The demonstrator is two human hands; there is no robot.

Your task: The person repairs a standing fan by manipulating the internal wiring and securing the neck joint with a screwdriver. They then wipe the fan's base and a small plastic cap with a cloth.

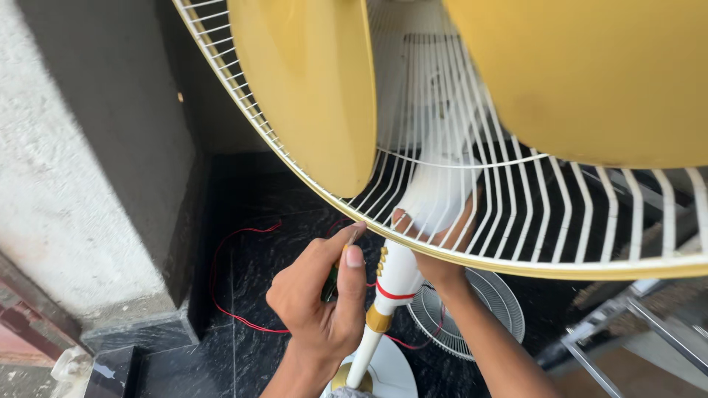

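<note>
A pedestal fan fills the view from above, with yellow blades (310, 88) and a white wire guard (472, 147) edged by a gold rim (310, 184). My left hand (317, 302) is closed around a green-handled screwdriver (332, 284), its tip pointing up at the rim beside the white fan pole (394, 284). My right hand (439, 247) grips the white neck of the fan under the motor housing. It is partly hidden behind the guard wires.
A thin red wire (228, 309) loops over the black stone floor (243, 221). A second round wire guard (479, 309) lies on the floor by the white fan base (391, 376). A rough wall (81, 184) stands left, a metal frame (634, 332) right.
</note>
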